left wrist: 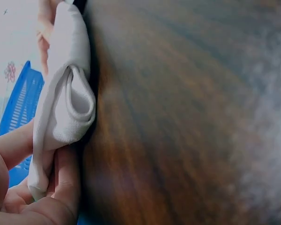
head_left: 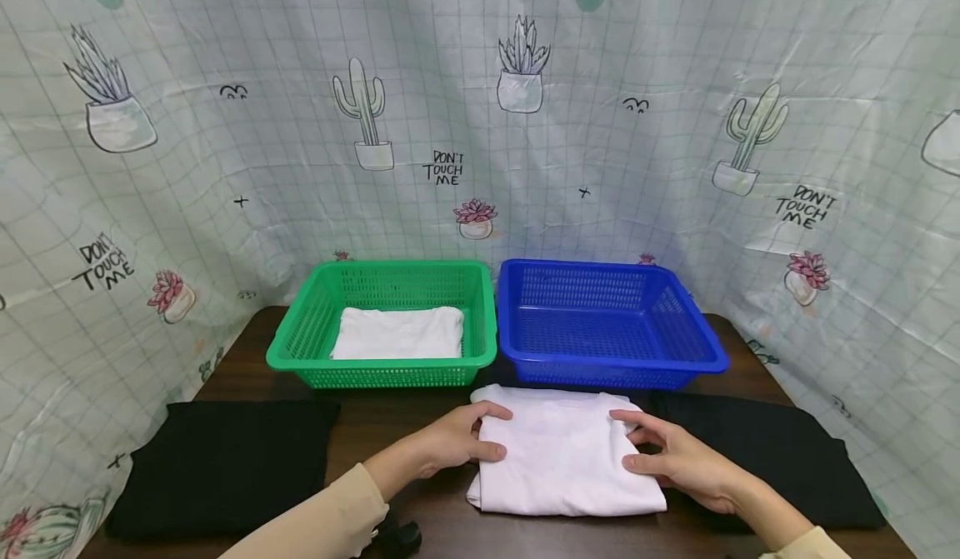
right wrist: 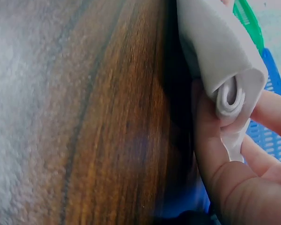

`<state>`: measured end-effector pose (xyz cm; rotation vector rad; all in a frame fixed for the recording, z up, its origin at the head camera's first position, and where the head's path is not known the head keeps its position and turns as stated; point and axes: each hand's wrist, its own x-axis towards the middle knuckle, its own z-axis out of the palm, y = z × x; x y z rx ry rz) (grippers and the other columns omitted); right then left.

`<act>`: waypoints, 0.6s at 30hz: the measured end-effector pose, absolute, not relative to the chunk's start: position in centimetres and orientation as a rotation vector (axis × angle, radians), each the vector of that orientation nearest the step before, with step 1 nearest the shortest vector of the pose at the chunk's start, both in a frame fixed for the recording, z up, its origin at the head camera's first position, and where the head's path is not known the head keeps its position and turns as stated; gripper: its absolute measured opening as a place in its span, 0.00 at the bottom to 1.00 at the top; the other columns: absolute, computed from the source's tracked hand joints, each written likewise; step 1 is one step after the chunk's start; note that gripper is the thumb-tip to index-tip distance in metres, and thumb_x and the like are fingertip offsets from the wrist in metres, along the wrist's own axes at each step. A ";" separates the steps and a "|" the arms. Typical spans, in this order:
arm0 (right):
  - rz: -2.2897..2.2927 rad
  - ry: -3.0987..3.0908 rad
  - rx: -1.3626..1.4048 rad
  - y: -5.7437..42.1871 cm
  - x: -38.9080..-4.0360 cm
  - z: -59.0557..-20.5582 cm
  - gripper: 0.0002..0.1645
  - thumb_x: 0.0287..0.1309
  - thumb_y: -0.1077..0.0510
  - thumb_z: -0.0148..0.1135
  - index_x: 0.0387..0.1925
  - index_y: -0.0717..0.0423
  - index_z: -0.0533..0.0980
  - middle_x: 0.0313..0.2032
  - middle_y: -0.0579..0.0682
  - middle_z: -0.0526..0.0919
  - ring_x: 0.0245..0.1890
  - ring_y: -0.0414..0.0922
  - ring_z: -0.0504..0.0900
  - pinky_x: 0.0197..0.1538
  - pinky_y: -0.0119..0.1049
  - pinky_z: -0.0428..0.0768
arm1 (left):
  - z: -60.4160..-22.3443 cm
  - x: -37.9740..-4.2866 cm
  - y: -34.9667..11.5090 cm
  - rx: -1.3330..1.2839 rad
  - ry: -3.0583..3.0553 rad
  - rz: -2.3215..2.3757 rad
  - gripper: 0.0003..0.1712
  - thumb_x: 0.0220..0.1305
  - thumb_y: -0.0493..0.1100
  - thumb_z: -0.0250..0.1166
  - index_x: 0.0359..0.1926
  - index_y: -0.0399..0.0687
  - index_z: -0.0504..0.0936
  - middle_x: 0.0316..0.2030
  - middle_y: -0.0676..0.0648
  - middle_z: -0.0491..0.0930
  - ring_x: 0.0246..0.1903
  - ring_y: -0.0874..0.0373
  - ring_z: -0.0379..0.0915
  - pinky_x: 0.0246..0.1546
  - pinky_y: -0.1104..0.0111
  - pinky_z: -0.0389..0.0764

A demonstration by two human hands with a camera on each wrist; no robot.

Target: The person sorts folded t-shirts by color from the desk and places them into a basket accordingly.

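Note:
A folded white T-shirt (head_left: 562,459) lies at the front of the table, below the blue basket. My left hand (head_left: 468,438) pinches its left edge, with the thumb and fingers on either side of the cloth. At the opposite edge, my right hand (head_left: 667,459) grips the shirt the same way. The left wrist view shows the rolled layers of the white T-shirt (left wrist: 61,93) between the fingers. In the right wrist view, a thumb and fingers close around the folded end of the white T-shirt (right wrist: 220,61).
Behind the shirt stand a green basket (head_left: 382,373) holding a folded white cloth (head_left: 397,334) and a blue basket (head_left: 615,371). Folded black cloth (head_left: 232,467) lies at left, and another black cloth (head_left: 765,451) at right, partly behind my right hand. A patterned curtain (head_left: 480,126) surrounds the table.

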<state>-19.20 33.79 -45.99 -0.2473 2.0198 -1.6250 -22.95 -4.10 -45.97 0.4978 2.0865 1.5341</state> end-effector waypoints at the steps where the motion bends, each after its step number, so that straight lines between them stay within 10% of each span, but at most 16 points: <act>1: -1.625 2.018 -0.246 33.8 -19.2 -46.1 0.43 0.77 0.58 0.63 0.83 0.59 0.54 0.55 0.62 0.69 0.50 0.51 0.77 0.51 0.45 0.82 | -46.1 -22.9 -4.1 0.496 2.094 1.535 0.30 0.66 0.31 0.74 0.68 0.44 0.79 0.51 0.42 0.75 0.46 0.53 0.71 0.47 0.64 0.81; 18: -1.655 2.053 -0.207 33.5 -19.2 -46.4 0.40 0.74 0.59 0.66 0.79 0.62 0.60 0.52 0.59 0.64 0.50 0.51 0.74 0.52 0.43 0.80 | -46.6 -22.7 -4.3 0.435 2.060 1.618 0.31 0.67 0.30 0.72 0.69 0.40 0.77 0.51 0.41 0.81 0.45 0.53 0.80 0.50 0.59 0.86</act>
